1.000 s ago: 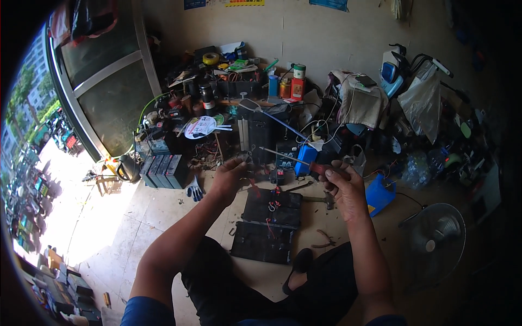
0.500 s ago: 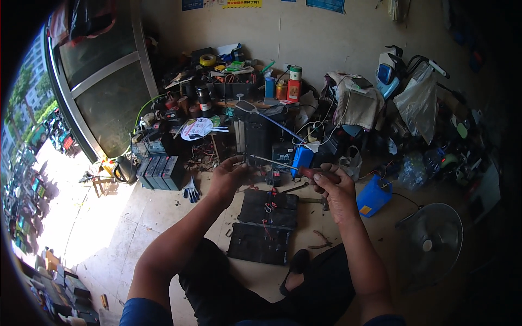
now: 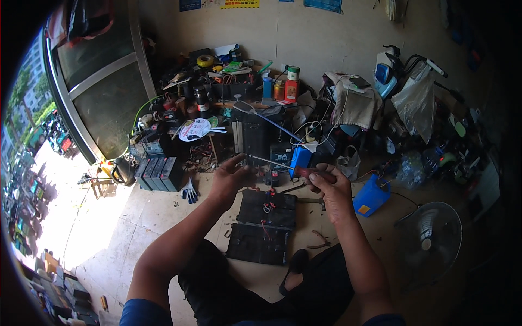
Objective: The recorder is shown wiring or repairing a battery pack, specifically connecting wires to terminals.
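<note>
In my right hand [image 3: 329, 182] is a screwdriver [image 3: 299, 171], its red handle gripped and its long metal shaft pointing left. My left hand [image 3: 232, 173] is closed near the shaft's tip; whatever it holds is small, dark and too unclear to name. Below my hands, two black battery-like blocks [image 3: 263, 214] lie on the floor between my legs, with red wires and a small metal ring on them. A hammer [image 3: 318, 203] lies beside the upper block, and pliers [image 3: 321, 242] rest to the right of the lower one.
A standing fan [image 3: 427, 243] and a blue jug [image 3: 371, 198] are at the right. A cluttered bench [image 3: 223, 103], stacked batteries [image 3: 157, 174] and a glove [image 3: 190, 191] are ahead. An open glass door [image 3: 100, 114] shows parked scooters outside. More boxy items [image 3: 73, 293] lie lower left.
Both hands have shifted slightly leftward. The screwdriver has moved left and a little down, its tip now among the fingertips of my left hand.
</note>
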`<act>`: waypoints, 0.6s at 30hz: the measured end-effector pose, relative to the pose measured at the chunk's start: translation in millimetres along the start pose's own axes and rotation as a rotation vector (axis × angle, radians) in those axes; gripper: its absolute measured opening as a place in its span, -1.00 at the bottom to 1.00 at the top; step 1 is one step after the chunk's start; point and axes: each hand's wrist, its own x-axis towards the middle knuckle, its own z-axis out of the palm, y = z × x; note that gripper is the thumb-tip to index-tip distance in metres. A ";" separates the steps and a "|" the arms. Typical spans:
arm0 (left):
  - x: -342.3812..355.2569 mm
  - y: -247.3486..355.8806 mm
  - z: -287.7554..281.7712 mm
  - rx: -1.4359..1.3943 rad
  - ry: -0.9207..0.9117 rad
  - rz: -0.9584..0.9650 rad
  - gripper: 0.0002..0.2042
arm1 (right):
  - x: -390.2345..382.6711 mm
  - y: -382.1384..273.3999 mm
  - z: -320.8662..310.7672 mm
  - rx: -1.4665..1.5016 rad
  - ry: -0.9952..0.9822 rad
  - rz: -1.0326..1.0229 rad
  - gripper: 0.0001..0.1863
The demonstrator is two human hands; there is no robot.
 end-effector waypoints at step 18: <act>-7.4 0.2 3.1 0.069 -0.108 -0.052 -0.36 | -11.7 2.2 10.7 -0.427 -0.069 -0.513 -0.66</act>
